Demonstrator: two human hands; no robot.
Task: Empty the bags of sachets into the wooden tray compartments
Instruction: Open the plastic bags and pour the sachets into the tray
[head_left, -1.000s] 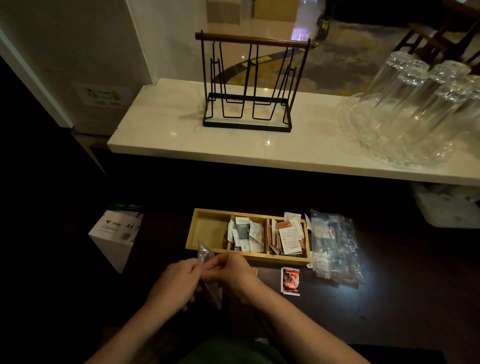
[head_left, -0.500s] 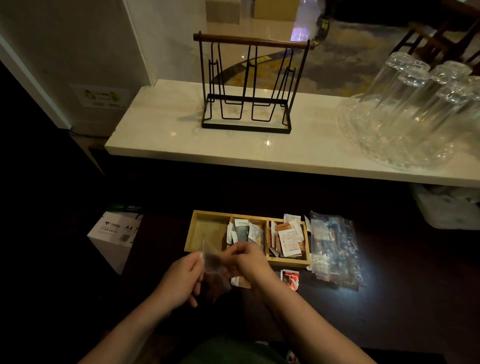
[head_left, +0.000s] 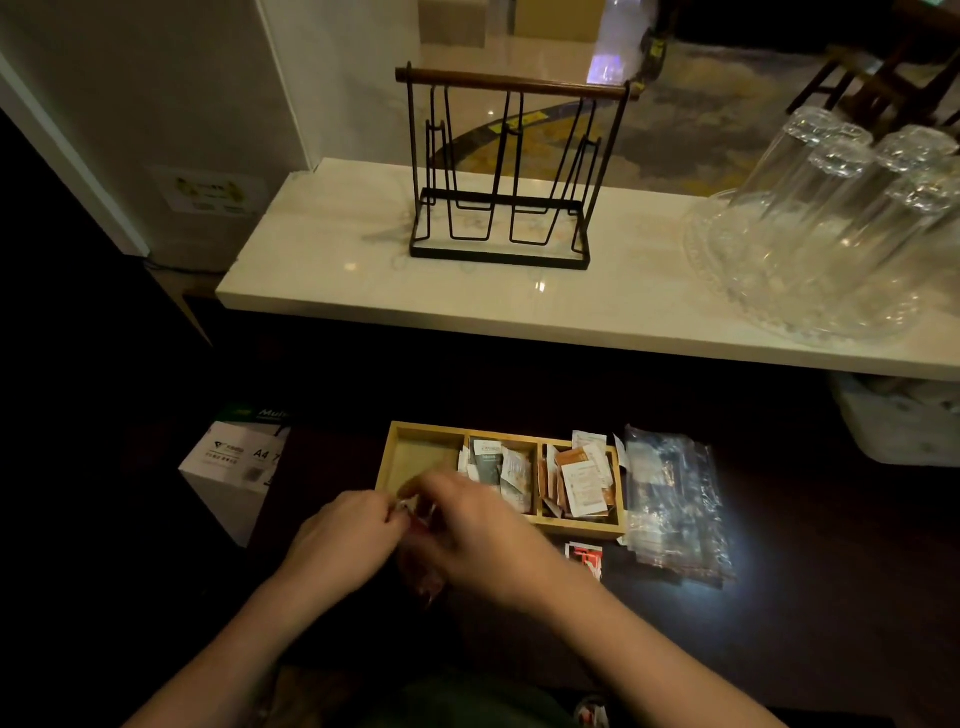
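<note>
A wooden tray (head_left: 415, 434) with three compartments lies on the dark table. Its left compartment is bare; grey and white sachets (head_left: 496, 467) fill the middle one and orange and white sachets (head_left: 579, 480) the right one. Just in front of the left compartment, my left hand (head_left: 345, 540) and my right hand (head_left: 478, 530) both grip a small clear bag of sachets (head_left: 418, 551), which hangs between them. A red sachet (head_left: 587, 558) lies loose in front of the tray.
A heap of clear plastic bags (head_left: 675, 504) lies right of the tray. A white A4 paper box (head_left: 234, 467) stands at the left. Behind, a pale counter (head_left: 337, 280) carries a black wire rack (head_left: 501, 171) and upturned glasses (head_left: 841, 218) on a glass dish.
Both hands have moved forward and slightly right with the clear bag, from nearer my body to the tray's front edge. The bag now hangs lower between them.
</note>
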